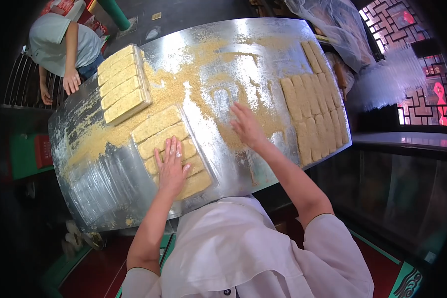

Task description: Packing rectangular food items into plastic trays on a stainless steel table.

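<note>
My left hand (171, 167) rests with spread fingers on crumb-coated bars (167, 132), which lie side by side in a clear plastic tray (202, 151). Over the metal tabletop (156, 203) my right hand (247, 126) is held with its fingers apart and nothing in them. Beneath and around it is scattered tan crumb powder (227, 108). To the right, several darker coated bars (313, 100) lie in close rows on the tabletop. Beyond my left hand, a second tray (145, 93) holds more pale bars (121, 83).
Clear plastic trays or lids (93, 190) lie at the table's left front corner. A co-worker (65, 46) bends at the far left corner, hands beside the table. Behind the right edge are plastic sheeting (335, 29) and a clear stack (389, 80). A green post (113, 13) stands beyond.
</note>
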Demonstrator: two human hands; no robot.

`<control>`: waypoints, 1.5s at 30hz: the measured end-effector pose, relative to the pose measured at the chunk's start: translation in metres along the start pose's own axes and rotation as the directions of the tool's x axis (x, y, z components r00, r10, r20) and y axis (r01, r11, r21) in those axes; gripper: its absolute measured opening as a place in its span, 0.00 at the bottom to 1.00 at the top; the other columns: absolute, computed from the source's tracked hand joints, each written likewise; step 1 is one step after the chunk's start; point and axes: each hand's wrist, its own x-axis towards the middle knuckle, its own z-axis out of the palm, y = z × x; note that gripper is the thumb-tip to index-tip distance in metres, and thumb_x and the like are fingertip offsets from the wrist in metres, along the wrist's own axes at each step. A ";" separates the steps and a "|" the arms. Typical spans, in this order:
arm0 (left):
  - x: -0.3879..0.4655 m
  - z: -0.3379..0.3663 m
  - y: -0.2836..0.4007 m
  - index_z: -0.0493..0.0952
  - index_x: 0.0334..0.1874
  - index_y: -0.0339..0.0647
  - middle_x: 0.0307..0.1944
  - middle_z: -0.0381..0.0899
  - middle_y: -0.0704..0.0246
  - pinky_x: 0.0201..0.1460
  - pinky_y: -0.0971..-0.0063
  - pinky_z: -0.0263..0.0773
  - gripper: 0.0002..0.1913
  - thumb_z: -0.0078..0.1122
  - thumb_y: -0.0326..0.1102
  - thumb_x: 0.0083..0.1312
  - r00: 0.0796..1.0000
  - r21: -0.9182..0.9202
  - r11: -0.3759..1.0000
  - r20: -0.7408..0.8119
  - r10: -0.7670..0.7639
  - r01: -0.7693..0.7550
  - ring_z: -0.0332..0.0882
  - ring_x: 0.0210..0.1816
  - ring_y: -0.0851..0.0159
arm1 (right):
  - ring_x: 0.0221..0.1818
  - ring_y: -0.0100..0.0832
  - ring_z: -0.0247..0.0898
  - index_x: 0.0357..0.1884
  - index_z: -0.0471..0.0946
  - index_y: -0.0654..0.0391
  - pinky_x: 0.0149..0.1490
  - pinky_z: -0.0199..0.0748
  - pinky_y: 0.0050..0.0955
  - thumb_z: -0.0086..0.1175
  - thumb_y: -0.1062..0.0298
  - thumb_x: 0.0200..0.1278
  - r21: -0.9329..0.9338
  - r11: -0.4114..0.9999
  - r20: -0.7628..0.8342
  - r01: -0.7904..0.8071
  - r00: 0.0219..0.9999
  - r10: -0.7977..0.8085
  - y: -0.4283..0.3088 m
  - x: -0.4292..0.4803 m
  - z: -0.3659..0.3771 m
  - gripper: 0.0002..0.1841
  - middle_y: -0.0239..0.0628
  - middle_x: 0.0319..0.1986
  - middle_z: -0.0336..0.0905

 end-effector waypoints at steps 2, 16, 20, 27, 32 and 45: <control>0.016 0.009 0.015 0.48 0.80 0.39 0.82 0.42 0.61 0.80 0.45 0.24 0.43 0.57 0.48 0.68 0.999 0.042 0.999 0.038 0.031 -0.033 0.34 0.82 0.58 | 0.65 0.50 0.66 0.64 0.71 0.59 0.68 0.67 0.43 0.59 0.63 0.66 -0.134 0.984 -0.023 -0.116 0.993 0.114 0.066 0.024 -0.028 0.25 0.49 0.63 0.71; 0.015 0.003 0.027 0.51 0.79 0.38 0.81 0.44 0.61 0.81 0.48 0.29 0.39 0.57 0.39 0.68 0.997 0.000 1.000 -0.078 -0.013 0.013 0.38 0.82 0.55 | 0.57 0.51 0.69 0.51 0.77 0.57 0.62 0.69 0.42 0.59 0.74 0.52 -0.591 0.806 0.384 -0.043 0.864 0.327 0.244 0.125 -0.131 0.20 0.47 0.51 0.73; 0.014 0.011 0.024 0.53 0.78 0.39 0.81 0.46 0.63 0.80 0.44 0.27 0.39 0.58 0.45 0.69 0.999 0.019 0.999 0.018 -0.050 0.050 0.38 0.82 0.56 | 0.58 0.47 0.70 0.45 0.78 0.55 0.63 0.69 0.42 0.59 0.64 0.57 -0.672 0.733 0.478 0.104 0.818 0.322 0.226 0.125 -0.141 0.14 0.46 0.49 0.75; 0.016 0.000 -0.011 0.49 0.80 0.42 0.82 0.42 0.64 0.81 0.47 0.24 0.38 0.53 0.42 0.72 0.960 -0.061 0.988 -0.234 -0.156 0.145 0.34 0.82 0.55 | 0.48 0.54 0.74 0.46 0.75 0.59 0.54 0.71 0.47 0.59 0.69 0.55 -0.582 0.812 0.539 -0.036 0.731 0.419 0.182 0.095 -0.176 0.16 0.51 0.40 0.79; 0.016 0.014 -0.029 0.52 0.79 0.44 0.82 0.43 0.64 0.81 0.49 0.24 0.34 0.47 0.47 0.75 0.973 -0.070 0.981 -0.135 -0.188 0.180 0.35 0.82 0.56 | 0.46 0.55 0.78 0.50 0.76 0.60 0.50 0.74 0.45 0.52 0.67 0.62 -0.514 0.856 0.511 0.047 0.818 0.262 0.120 0.064 -0.196 0.15 0.53 0.40 0.83; -0.093 0.024 -0.100 0.75 0.62 0.38 0.63 0.75 0.58 0.68 0.65 0.66 0.19 0.56 0.27 0.68 0.763 -0.731 0.662 -0.332 -0.554 0.162 0.72 0.65 0.53 | 0.42 0.26 0.79 0.53 0.76 0.63 0.44 0.87 0.30 0.52 0.70 0.73 0.637 0.446 0.591 -0.629 0.770 0.241 -0.160 -0.022 -0.048 0.12 0.37 0.42 0.81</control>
